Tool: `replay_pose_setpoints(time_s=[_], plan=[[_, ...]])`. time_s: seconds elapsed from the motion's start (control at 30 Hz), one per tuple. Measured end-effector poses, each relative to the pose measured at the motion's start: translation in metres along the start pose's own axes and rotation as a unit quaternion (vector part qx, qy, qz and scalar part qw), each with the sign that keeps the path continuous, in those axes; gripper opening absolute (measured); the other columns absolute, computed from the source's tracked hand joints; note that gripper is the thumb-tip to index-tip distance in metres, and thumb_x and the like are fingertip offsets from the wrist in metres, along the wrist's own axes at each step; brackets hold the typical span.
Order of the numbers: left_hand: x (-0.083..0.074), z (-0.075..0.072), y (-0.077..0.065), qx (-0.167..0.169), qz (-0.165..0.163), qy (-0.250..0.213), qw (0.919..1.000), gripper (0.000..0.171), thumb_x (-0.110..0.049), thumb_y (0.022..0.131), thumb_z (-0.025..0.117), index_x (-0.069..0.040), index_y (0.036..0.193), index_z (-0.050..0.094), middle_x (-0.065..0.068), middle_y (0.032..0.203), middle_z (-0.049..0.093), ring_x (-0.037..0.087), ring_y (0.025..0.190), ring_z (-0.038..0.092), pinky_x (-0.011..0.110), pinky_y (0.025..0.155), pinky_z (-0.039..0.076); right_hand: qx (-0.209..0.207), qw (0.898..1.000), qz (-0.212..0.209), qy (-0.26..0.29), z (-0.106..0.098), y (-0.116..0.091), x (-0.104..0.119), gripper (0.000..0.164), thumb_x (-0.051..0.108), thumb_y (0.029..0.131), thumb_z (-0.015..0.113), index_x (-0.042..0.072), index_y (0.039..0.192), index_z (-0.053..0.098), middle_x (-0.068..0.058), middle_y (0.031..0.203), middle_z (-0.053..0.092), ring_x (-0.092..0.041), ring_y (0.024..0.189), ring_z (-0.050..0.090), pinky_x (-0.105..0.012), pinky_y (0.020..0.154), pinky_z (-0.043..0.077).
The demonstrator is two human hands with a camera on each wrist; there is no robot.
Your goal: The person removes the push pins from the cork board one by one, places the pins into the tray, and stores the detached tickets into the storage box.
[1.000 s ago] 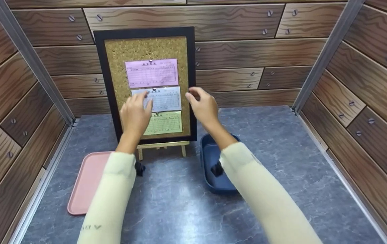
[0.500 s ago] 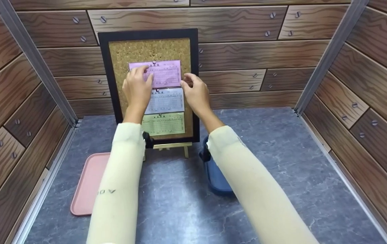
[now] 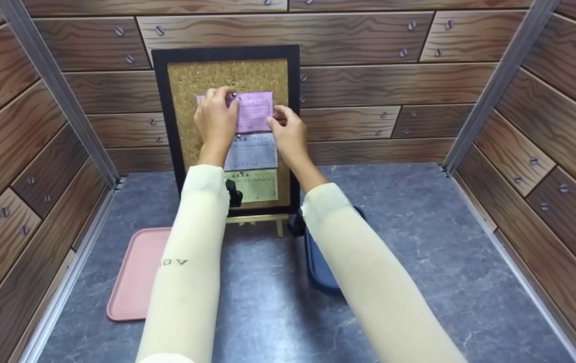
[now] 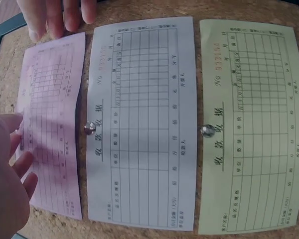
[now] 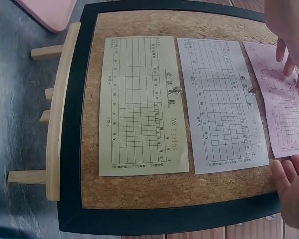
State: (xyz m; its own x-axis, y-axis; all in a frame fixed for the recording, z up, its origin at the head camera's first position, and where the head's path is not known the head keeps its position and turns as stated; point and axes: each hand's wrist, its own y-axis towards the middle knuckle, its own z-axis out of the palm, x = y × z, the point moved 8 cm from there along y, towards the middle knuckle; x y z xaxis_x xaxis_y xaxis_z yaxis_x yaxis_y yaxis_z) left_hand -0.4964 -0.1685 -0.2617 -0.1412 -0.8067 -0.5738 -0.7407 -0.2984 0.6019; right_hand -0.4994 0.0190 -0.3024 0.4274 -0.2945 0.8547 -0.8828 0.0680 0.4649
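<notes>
A pink receipt slip (image 3: 256, 113) hangs on the cork board (image 3: 182, 116), above a pale blue slip (image 4: 142, 124) and a green slip (image 4: 251, 129). My left hand (image 3: 217, 118) is over the pink slip's left part, its thumb and index finger pinching the silver push pin (image 3: 234, 95) at the top edge. My right hand (image 3: 289, 135) is at the slip's right edge, thumb tip against it and other fingers loosely bent. Silver pins also hold the blue slip and the green slip. The left hand hides part of the pink slip.
The black-framed board leans on a small wooden easel (image 5: 62, 114). A pink tray (image 3: 134, 275) lies at the left of the grey table (image 3: 263, 302). A blue tray (image 3: 321, 264) stands at the right, partly under the right forearm. Wood-patterned walls close in the back and sides.
Both hands have risen from beside the blue slip to the pink slip. The left fingers have moved right to the top pin, and the right hand has come to the slip's right edge.
</notes>
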Motion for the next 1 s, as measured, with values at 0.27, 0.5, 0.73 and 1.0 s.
replay_pose_setpoints(time_s=[0.27,0.5,0.73,1.0], plan=[[-0.001,0.003,0.003,0.003,-0.017,0.0,0.9999,0.022,-0.032,0.096,0.066,-0.021,0.115,0.072,-0.001,0.112,0.069,0.022,0.107,0.064,0.045,0.09,0.05,0.011,1.0,0.015,0.02,0.002,0.005,-0.001,0.036,0.005,0.094,0.067,-0.002,0.129,0.062,-0.013,0.105,0.069,-0.017,0.094,0.062,-0.022,0.083,0.05],[0.001,0.002,0.006,0.005,-0.028,0.001,0.9996,0.022,-0.031,0.096,0.066,-0.02,0.115,0.071,-0.001,0.112,0.068,0.021,0.108,0.064,0.046,0.089,0.05,0.016,0.995,0.044,0.083,0.008,0.007,0.0,0.03,0.002,0.093,0.068,-0.008,0.121,0.065,-0.001,0.087,0.057,-0.007,0.077,0.052,-0.017,0.07,0.045],[0.004,0.004,0.007,0.002,-0.036,-0.004,0.9993,0.019,-0.031,0.096,0.067,-0.02,0.111,0.07,-0.002,0.114,0.067,0.02,0.108,0.064,0.045,0.089,0.05,0.007,0.999,0.013,0.051,0.006,0.004,0.007,0.027,0.003,0.093,0.068,-0.006,0.118,0.066,-0.013,0.099,0.066,-0.014,0.09,0.058,-0.021,0.079,0.048],[0.004,0.003,0.006,0.004,-0.032,-0.011,0.9994,0.017,-0.03,0.096,0.067,-0.019,0.109,0.068,0.0,0.114,0.067,0.021,0.108,0.063,0.045,0.087,0.05,-0.023,0.999,-0.035,0.012,0.0,0.001,0.013,0.036,0.001,0.093,0.063,0.007,0.129,0.058,-0.01,0.114,0.071,-0.019,0.098,0.067,-0.027,0.085,0.052]])
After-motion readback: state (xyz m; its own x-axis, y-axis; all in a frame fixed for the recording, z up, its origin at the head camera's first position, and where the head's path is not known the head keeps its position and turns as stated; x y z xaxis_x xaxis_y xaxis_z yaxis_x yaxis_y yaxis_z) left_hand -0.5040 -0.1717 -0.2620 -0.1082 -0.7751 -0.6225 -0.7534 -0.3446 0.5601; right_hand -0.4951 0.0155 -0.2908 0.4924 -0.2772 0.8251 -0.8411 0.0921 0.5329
